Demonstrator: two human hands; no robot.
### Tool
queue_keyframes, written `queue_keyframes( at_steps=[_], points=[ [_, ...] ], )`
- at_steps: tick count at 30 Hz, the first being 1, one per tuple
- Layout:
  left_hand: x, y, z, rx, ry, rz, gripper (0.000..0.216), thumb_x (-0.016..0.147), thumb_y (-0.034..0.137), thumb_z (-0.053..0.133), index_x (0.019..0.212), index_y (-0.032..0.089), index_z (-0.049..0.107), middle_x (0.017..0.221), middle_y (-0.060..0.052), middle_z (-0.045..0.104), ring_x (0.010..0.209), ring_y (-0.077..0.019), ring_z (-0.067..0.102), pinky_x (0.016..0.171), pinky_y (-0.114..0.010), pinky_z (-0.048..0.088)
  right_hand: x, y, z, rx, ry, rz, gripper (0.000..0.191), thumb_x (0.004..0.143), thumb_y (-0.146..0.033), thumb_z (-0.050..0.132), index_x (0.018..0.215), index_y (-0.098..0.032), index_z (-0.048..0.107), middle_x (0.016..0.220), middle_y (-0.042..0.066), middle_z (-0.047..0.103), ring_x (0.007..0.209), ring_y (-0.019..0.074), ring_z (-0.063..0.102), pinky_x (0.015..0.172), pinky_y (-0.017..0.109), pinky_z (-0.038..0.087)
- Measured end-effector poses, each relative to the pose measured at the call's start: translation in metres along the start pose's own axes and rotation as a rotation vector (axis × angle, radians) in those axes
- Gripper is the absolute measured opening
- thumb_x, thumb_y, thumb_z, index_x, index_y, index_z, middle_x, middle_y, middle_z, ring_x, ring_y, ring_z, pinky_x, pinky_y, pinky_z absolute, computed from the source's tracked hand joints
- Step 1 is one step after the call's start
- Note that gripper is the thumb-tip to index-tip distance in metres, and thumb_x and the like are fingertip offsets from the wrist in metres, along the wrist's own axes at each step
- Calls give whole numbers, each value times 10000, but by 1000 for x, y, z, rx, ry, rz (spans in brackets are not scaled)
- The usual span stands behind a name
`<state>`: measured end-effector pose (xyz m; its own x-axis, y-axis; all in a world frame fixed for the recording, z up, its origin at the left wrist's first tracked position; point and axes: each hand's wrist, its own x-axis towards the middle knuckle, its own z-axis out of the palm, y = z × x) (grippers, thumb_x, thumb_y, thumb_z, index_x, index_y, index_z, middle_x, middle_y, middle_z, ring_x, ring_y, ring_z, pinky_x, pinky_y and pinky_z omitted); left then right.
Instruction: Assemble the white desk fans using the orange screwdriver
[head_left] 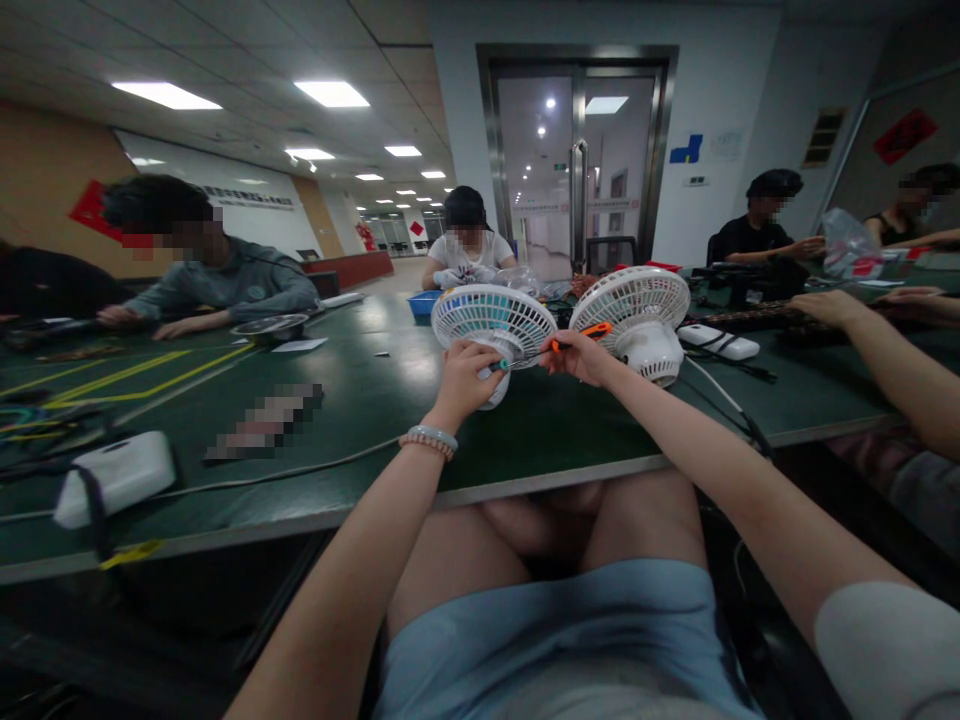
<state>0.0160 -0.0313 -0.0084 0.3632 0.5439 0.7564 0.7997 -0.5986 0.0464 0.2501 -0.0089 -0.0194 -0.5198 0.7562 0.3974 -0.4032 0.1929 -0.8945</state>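
A small white fan with a round slatted cage stands on the green table before me. At its near side, my left hand has its fingers closed round a small teal-ended piece, mostly hidden by the fingers. My right hand grips a screwdriver with an orange and black handle, close to the cage's right edge. Both hands are near each other; whether the screwdriver's tip touches the teal piece I cannot tell. A second white fan with a vented base stands just right of my right hand.
The green table has its front edge above my lap. White power boxes lie left and right, with cables. A blue bin sits behind the fan. Several people work around the table; a person's arm reaches in at right.
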Motion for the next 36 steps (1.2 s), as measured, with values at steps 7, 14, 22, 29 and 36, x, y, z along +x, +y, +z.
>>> queue_keyframes(
  at_steps=[7, 14, 22, 29, 36],
  points=[
    [0, 0, 0, -7, -1, -7, 184, 719, 307, 629, 871, 229, 696, 919, -26, 665, 990, -235, 498, 887, -407, 353, 2, 4, -3, 15, -48, -7, 261, 777, -385, 505, 868, -160, 600, 739, 27, 687, 623, 125, 609, 625, 260, 491],
    [1, -1, 1, -3, 0, -6, 185, 713, 302, 629, 867, 228, 700, 912, -35, 664, 983, -243, 501, 883, -418, 360, 1, 2, -1, -23, -22, -10, 271, 768, -408, 528, 870, -167, 594, 752, 29, 683, 679, 130, 617, 666, 272, 495],
    [0, -1, 1, -1, 18, 26, 186, 718, 301, 625, 869, 220, 697, 899, -28, 664, 958, -232, 503, 879, -403, 366, -1, 4, 2, -96, -12, -50, 279, 760, -432, 532, 849, -178, 605, 730, 24, 664, 673, 135, 603, 673, 285, 480],
    [0, -1, 2, 0, 15, 6, 184, 719, 307, 626, 869, 224, 695, 913, -26, 664, 981, -236, 498, 890, -412, 358, -1, -1, 21, -482, 356, -387, 242, 746, -424, 537, 738, -198, 623, 763, 10, 598, 755, 131, 537, 723, 281, 438],
    [0, -2, 2, -3, 24, 21, 181, 719, 306, 625, 864, 223, 696, 899, -23, 665, 955, -228, 504, 891, -408, 360, 6, 8, 30, -369, 451, -291, 223, 718, -396, 573, 640, -191, 534, 522, -56, 457, 488, 72, 433, 504, 228, 384]
  ],
)
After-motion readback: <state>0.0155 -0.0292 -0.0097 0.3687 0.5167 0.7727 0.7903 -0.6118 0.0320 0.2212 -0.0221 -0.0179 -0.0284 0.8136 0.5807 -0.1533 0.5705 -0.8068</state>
